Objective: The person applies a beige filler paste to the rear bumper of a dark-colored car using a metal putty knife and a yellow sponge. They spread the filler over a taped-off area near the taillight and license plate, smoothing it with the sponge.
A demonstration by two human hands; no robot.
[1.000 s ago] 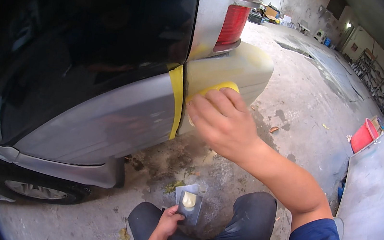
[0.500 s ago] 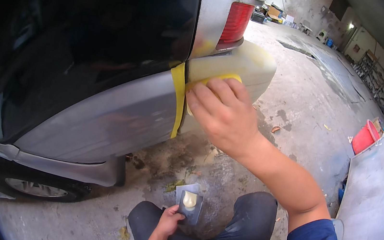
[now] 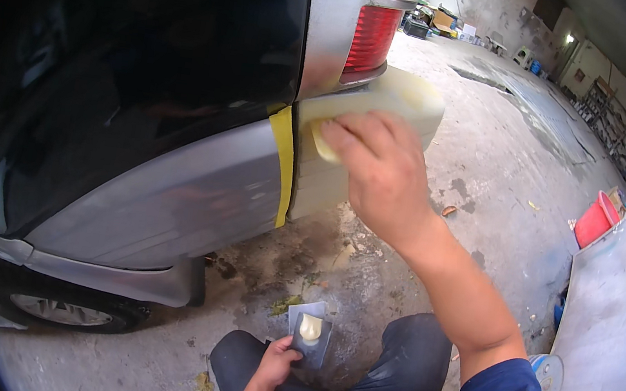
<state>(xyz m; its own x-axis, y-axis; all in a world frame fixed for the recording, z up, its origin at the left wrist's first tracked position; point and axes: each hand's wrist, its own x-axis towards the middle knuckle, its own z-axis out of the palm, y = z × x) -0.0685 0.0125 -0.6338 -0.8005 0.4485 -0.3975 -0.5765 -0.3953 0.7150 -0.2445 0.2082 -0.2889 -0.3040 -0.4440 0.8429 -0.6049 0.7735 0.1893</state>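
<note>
My right hand (image 3: 392,182) pinches a yellow putty spreader (image 3: 324,143) at the pale, filler-smeared bumper corner (image 3: 413,94). The fingers partly cover the spreader, and I cannot tell how much of its edge touches the surface. Just left of it, a strip of yellow masking tape (image 3: 281,164) runs down the edge of the silver body panel (image 3: 172,185). Low between my knees, my left hand (image 3: 277,360) grips a thin grey plate (image 3: 321,343) by its side. A dab of cream putty (image 3: 310,327) lies on that plate.
Above the bumper is a red tail light (image 3: 373,39). A wheel (image 3: 64,311) sits at the lower left. On the right stand a red bucket (image 3: 597,220), a pale panel (image 3: 617,315) and a can (image 3: 547,374) by my elbow. Boxes (image 3: 442,19) line the far wall.
My right hand and the spreader have shifted slightly, and the spreader now shows a narrower face, tilted more upright. The left hand keeps the plate in place. The view has moved a little.
</note>
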